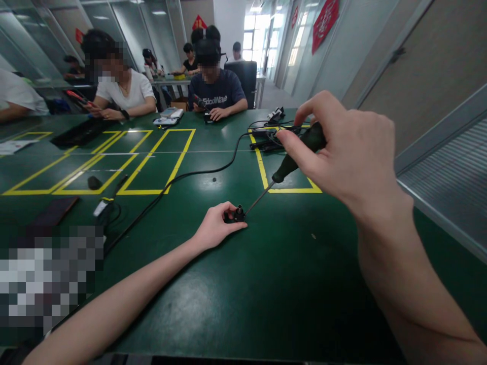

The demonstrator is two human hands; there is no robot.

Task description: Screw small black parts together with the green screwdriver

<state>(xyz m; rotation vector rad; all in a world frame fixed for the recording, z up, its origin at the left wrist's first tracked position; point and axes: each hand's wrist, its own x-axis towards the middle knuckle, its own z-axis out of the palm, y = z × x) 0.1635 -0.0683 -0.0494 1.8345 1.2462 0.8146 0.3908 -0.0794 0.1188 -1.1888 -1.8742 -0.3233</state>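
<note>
My left hand (218,225) pinches a small black part (239,215) on the green table (289,284), with a short metal cylinder standing up from it. Raised at the right, my right hand (335,147) grips the dark green handle of a screwdriver (286,166). Its thin shaft slants down to the left, and the tip meets or nearly meets the right side of the black part. Exact contact at the tip is too small to tell.
Black cables and dark parts (266,139) lie beyond my right hand. One long cable (190,174) crosses the table leftward. Yellow tape (144,192) marks rectangles. A dark block (94,183) and a black tray (76,133) lie at left. Two people work across the table.
</note>
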